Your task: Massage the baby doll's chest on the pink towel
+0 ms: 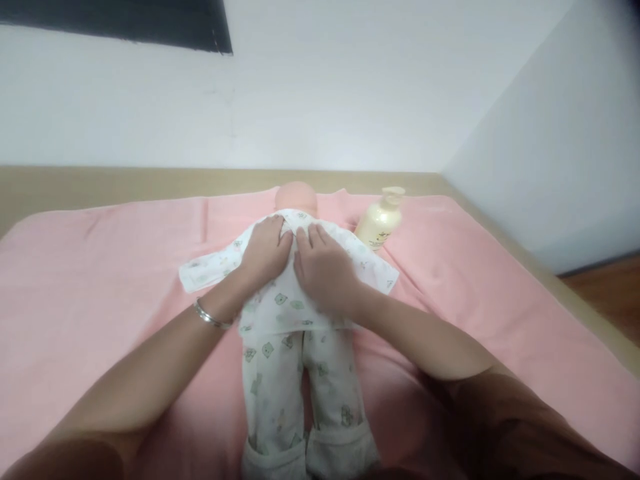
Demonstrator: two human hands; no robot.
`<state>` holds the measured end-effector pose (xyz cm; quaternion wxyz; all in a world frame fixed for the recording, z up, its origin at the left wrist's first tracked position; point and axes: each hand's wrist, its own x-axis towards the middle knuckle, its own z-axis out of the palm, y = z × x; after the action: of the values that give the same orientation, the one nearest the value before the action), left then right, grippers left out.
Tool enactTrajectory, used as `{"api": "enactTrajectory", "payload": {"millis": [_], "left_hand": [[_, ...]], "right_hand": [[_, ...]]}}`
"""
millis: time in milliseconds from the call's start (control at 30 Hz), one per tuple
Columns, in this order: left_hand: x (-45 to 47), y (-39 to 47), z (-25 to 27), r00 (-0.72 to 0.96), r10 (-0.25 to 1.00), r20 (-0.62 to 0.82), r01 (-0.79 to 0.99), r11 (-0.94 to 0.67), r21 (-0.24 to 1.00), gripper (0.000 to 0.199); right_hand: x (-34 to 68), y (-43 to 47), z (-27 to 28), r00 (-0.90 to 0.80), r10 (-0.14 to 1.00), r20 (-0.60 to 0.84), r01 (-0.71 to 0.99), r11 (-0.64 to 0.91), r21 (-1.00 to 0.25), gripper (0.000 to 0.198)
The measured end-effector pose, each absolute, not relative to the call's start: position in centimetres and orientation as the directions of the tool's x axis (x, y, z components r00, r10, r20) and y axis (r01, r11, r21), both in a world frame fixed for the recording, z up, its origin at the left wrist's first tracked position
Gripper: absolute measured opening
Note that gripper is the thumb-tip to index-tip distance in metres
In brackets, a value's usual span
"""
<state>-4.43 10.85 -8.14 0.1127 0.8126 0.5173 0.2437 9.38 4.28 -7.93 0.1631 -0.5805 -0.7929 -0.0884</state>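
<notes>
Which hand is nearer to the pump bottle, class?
Right. The right hand rests on the printed shirt, left of the pump bottle; the left hand rests farther left.

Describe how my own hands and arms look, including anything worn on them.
The left hand and right hand are ungloved, with no rings visible. A shiny, narrow silver-coloured bracelet circles the left wrist; the right wrist is bare. What seems a dark, brownish sleeve covers the upper right arm, blurred by shadow.

The doll [283,307] lies on the cloth [90,300], left hand [267,252] and right hand [326,267] upon it — bottle [381,221] right of its head, wall [330,100] behind.
</notes>
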Motion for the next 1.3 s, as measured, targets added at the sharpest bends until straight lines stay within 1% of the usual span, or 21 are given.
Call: {"api": "enactTrajectory", "payload": {"millis": [67, 133, 233, 300, 367, 433, 500, 600, 700, 800, 867, 933, 1000, 1067, 1133, 1300], "left_hand": [[-4.7, 11.4, -8.1, 0.345, 0.895, 0.283, 0.758, -0.444, 0.479, 0.035], [-4.7, 11.4, -8.2, 0.335, 0.897, 0.289, 0.759, -0.438, 0.482, 0.038], [-4.2, 10.5, -8.5, 0.321, 0.895, 0.31, 0.807, -0.43, 0.404, 0.044], [-3.8, 9.3, -8.8, 0.357, 0.861, 0.362, 0.817, -0.476, 0.327, 0.045], [-3.4, 8.1, -8.9, 0.422, 0.804, 0.419, 0.79, -0.553, 0.267, 0.045], [-3.1, 7.2, -8.8, 0.46, 0.769, 0.444, 0.763, -0.598, 0.247, 0.045], [-3.1, 7.2, -8.6, 0.438, 0.797, 0.416, 0.774, -0.569, 0.277, 0.046], [-3.5, 8.5, -8.2, 0.343, 0.89, 0.3, 0.816, -0.441, 0.375, 0.048], [-4.0, 10.2, -8.3, 0.297, 0.933, 0.204, 0.819, -0.359, 0.448, 0.054], [-4.3, 11.2, -8.9, 0.284, 0.934, 0.217, 0.809, -0.355, 0.469, 0.058], [-4.3, 11.2, -9.2, 0.282, 0.928, 0.246, 0.804, -0.368, 0.467, 0.057], [-4.3, 11.0, -9.3, 0.276, 0.924, 0.265, 0.798, -0.374, 0.473, 0.055], [-4.2, 10.8, -9.3, 0.268, 0.925, 0.269, 0.795, -0.37, 0.48, 0.054], [-4.1, 10.7, -9.3, 0.263, 0.926, 0.27, 0.797, -0.366, 0.48, 0.055], [-4.1, 10.7, -9.3, 0.264, 0.926, 0.269, 0.798, -0.366, 0.478, 0.056], [-4.2, 10.8, -9.4, 0.268, 0.926, 0.266, 0.797, -0.368, 0.479, 0.058]], "right_hand": [[8.9, 3.7, -8.1, -0.278, 0.896, 0.346, 0.945, 0.321, -0.071, 0.053], [9.2, 4.1, -8.2, -0.289, 0.897, 0.335, 0.93, 0.345, -0.123, 0.054], [10.3, 6.0, -8.5, -0.249, 0.902, 0.352, 0.914, 0.34, -0.223, 0.056], [11.2, 7.5, -8.7, -0.216, 0.913, 0.346, 0.909, 0.317, -0.27, 0.057], [11.9, 8.5, -8.9, -0.224, 0.918, 0.327, 0.905, 0.321, -0.28, 0.059], [12.2, 8.9, -9.0, -0.244, 0.915, 0.321, 0.905, 0.334, -0.265, 0.06], [12.1, 8.7, -9.0, -0.25, 0.91, 0.33, 0.911, 0.336, -0.238, 0.058], [11.4, 7.4, -8.7, -0.238, 0.903, 0.357, 0.934, 0.314, -0.172, 0.056], [10.3, 5.5, -7.9, -0.256, 0.896, 0.363, 0.944, 0.313, -0.108, 0.055], [9.5, 3.8, -7.1, -0.311, 0.899, 0.308, 0.933, 0.351, -0.081, 0.051], [9.4, 3.7, -6.9, -0.327, 0.9, 0.289, 0.926, 0.366, -0.094, 0.05], [9.8, 4.4, -7.2, -0.318, 0.898, 0.303, 0.915, 0.375, -0.149, 0.049], [10.3, 5.6, -7.8, -0.25, 0.911, 0.327, 0.916, 0.332, -0.225, 0.051], [10.8, 6.9, -8.6, -0.155, 0.928, 0.338, 0.926, 0.256, -0.276, 0.056], [11.2, 7.8, -9.3, -0.104, 0.935, 0.34, 0.932, 0.211, -0.296, 0.061], [11.3, 8.1, -10.0, -0.115, 0.922, 0.371, 0.922, 0.238, -0.305, 0.061]]}}
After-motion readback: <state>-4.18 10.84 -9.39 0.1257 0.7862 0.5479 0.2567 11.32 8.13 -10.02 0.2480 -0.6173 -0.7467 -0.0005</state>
